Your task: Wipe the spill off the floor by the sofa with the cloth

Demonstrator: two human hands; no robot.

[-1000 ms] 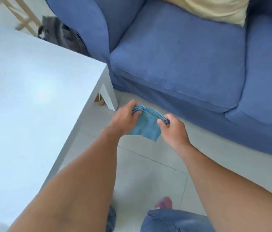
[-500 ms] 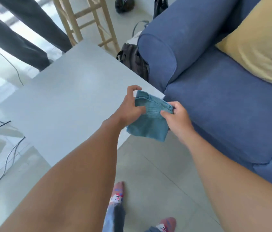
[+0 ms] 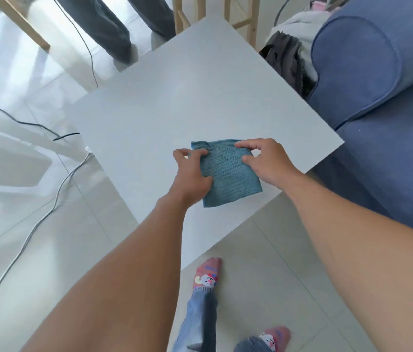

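Folded teal cloth (image 3: 228, 174) over the white bench (image 3: 175, 102) near its sofa-side edge, left hand (image 3: 191, 174) and right hand (image 3: 267, 162) each pinching a side, blue sofa (image 3: 378, 85) at right, tiled floor (image 3: 263, 275) below.

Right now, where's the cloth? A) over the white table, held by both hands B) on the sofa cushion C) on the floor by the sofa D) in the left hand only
A: the cloth is over the white table, left hand and right hand both gripping its edges.
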